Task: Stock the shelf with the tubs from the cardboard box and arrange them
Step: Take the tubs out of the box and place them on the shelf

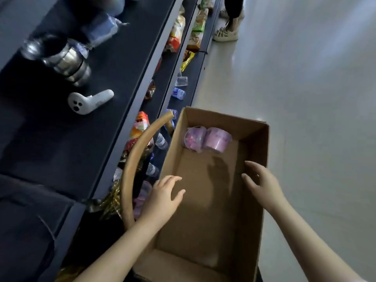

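An open cardboard box [254,151] stands on the floor beside the dark shelf unit [114,123]. Two pink-purple tubs lie on their sides at the box's far end: one [193,139] on the left, the other [218,140] touching it on the right. My left hand [164,196] hovers over the box's left wall, fingers relaxed and spread, holding nothing. My right hand [262,184] is inside the box near its right wall, fingers extended, also holding nothing. Both hands are well short of the tubs.
A tan curved handle [130,171] arches next to the box's left wall. The lower shelves hold snack packets [177,35] and water bottles [179,93]. On the top shelf sit a metal kettle [67,60] and a white toy [89,101]. Another person's feet [225,33] stand further down the aisle.
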